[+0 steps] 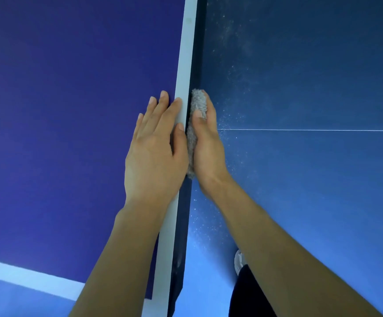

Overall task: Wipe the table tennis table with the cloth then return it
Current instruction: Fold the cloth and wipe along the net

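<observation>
The worktop point(71, 110) fills the left of the frame, deep blue, with a white border line point(187, 53) running along its edge from top centre down to the bottom. Beside that line the dark side face point(196, 65) of the worktop drops away.

The left hand point(156, 152) lies flat on top, fingers straight and close together, with the forefinger and thumb over the white line. The right hand point(209, 143) is just past the edge and grips the cloth point(198, 101), a grey fluffy wad, holding it against the dark side face. The thumb lies along the cloth (the other fingers are hidden behind it), and fabric sticks out above the thumb tip and below the heel of the hand. The two hands sit nearly side by side at centre frame, with the edge between them.

The floor point(312, 88) takes up the right of the frame, blue and speckled with pale dust near the edge, and a thin white line point(312, 130) crosses it. At lower right the right forearm partly covers a pale shoe point(238, 261) and a dark trouser leg point(247, 294). A broad white band point(25, 275) slants across the lower left corner.
</observation>
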